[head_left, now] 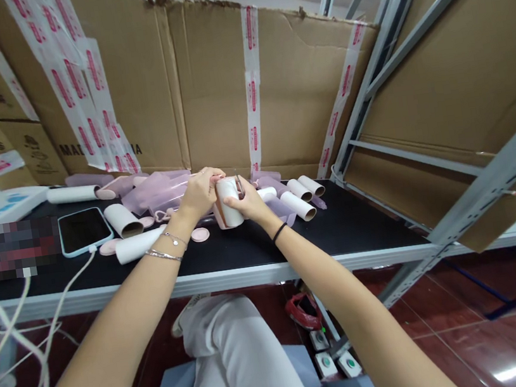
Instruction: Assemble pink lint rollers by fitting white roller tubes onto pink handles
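My right hand (250, 202) is wrapped round a white cardboard tube (229, 205), held nearly upright just above the black work surface (247, 249). A pinkish piece shows along the tube's lower left side. At the tube's top edge, my left hand (201, 192) is closed in a pinch. What lies between its fingertips is too small to tell. A flat pink disc (200, 234) rests below my left hand. More white tubes (298, 206) lie to the right, among translucent purple plastic pieces (156, 192) spread behind both hands.
Further left lie another white tube (140, 244), an open-ended tube (123, 220) and a phone (84, 230) on a white cable. A power strip (19, 201) stands at the far left. Taped cardboard (214, 84) walls off the back, and a metal rack post (478, 188) rises at right.
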### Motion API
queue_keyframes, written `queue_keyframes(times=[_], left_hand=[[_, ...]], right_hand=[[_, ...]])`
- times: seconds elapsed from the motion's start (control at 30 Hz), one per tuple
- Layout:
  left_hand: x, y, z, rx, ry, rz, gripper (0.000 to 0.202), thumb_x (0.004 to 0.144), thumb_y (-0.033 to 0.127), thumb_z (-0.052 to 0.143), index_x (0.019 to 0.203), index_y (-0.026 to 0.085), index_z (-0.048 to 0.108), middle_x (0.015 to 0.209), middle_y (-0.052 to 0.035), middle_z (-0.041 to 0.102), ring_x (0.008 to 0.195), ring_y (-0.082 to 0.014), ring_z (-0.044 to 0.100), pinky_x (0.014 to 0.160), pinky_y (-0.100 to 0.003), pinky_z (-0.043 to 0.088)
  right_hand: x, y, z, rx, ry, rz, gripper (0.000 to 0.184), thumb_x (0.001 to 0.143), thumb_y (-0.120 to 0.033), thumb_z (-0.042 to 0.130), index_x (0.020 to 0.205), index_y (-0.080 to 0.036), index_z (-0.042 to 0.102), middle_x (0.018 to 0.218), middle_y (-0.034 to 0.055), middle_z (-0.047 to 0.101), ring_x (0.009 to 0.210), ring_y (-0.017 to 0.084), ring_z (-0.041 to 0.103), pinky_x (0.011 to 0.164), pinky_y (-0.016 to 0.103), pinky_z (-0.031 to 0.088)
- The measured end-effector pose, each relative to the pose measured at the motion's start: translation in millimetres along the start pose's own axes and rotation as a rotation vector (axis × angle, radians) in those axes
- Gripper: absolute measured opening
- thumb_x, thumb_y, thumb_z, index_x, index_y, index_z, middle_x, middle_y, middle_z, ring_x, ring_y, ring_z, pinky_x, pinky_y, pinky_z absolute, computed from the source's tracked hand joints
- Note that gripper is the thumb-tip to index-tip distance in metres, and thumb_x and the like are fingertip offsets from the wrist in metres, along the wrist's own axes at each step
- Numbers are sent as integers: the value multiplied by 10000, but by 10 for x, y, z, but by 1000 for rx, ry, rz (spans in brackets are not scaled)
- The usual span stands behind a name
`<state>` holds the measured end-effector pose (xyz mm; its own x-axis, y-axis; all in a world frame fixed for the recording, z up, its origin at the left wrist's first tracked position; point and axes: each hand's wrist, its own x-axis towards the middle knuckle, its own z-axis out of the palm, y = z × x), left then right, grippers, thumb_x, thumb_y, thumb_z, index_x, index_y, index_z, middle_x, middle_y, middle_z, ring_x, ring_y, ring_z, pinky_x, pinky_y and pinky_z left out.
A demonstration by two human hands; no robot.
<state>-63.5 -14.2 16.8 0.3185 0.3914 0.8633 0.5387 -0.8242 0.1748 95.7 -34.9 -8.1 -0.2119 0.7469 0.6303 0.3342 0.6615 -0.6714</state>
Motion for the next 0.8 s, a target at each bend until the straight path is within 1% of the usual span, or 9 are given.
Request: queue_keyframes(times=[0.1, 0.27, 0.4, 0.47, 0.57, 0.63, 0.7, 0.73, 0.8], left_hand=[[-18, 27, -9, 18, 2, -7, 357, 945, 336, 277, 924, 174, 594, 941, -94, 694, 891, -185, 648, 831, -321, 492], [-15, 54, 41, 55, 16, 38, 309, 928, 260, 283, 939, 165, 577, 955, -100, 682, 932, -187, 639, 852, -327, 488], [-15, 76, 44, 66, 21, 19, 272, 902, 208, 310, 936, 170, 577, 948, -89, 681, 917, -182, 638, 856, -322, 485], [-22, 81, 12, 60, 39, -17, 253, 887, 187, 328, 936, 167, 576, 939, -90, 681, 910, -185, 638, 851, -319, 486], [-24, 86, -12, 53, 76, -71, 255, 887, 176, 334, 962, 164, 577, 946, -101, 676, 920, -193, 639, 854, -323, 486], [-15, 95, 25, 82, 10, -66, 271, 893, 184, 335, 971, 157, 593, 967, -119, 675, 939, -214, 637, 870, -354, 485], [-4, 106, 94, 154, -115, -58, 276, 883, 182, 355, 962, 145, 617, 969, -136, 678, 960, -244, 629, 897, -403, 474], [-1, 110, 127, 187, -152, -62, 275, 877, 181, 373, 977, 137, 626, 986, -144, 678, 988, -259, 618, 919, -426, 461], [-6, 111, 166, 216, -149, -87, 305, 883, 204, 396, 1072, 115, 618, 1084, -164, 662, 1079, -286, 577, 965, -460, 428]], right_hand=[[-8, -17, -1, 63, 6, 6, 467, 680, -456, 642, 1039, -189, 509, 1038, 77, 613, 946, 218, 586, 839, 357, 501], [-25, -17, -12, 74, 31, 17, 452, 668, -427, 649, 1026, -197, 496, 1011, 53, 611, 909, 205, 585, 838, 356, 500], [-31, 19, 3, 68, 52, -7, 481, 679, -443, 641, 1062, -192, 496, 1059, 81, 604, 969, 215, 584, 861, 354, 492], [-16, 57, 2, 87, 124, 5, 476, 718, -471, 597, 1087, -189, 492, 1102, 102, 598, 989, 214, 585, 853, 354, 497], [18, 100, -36, 173, 271, 19, 464, 783, -488, 499, 1141, -195, 467, 1161, 120, 592, 928, 199, 598, 808, 359, 511], [26, 90, -79, 187, 282, -23, 499, 766, -486, 532, 1165, -195, 459, 1157, 113, 603, 920, 197, 602, 822, 355, 507], [13, 41, -124, 110, 267, -76, 540, 726, -463, 610, 1170, -191, 467, 1140, 101, 614, 980, 202, 596, 881, 346, 487], [1, 4, -147, 44, 266, -96, 542, 717, -445, 635, 1168, -188, 477, 1137, 98, 616, 1012, 207, 590, 907, 345, 475], [-29, -77, -189, -115, 257, -127, 508, 729, -410, 649, 1163, -188, 506, 1152, 99, 613, 1064, 220, 576, 943, 356, 456]])
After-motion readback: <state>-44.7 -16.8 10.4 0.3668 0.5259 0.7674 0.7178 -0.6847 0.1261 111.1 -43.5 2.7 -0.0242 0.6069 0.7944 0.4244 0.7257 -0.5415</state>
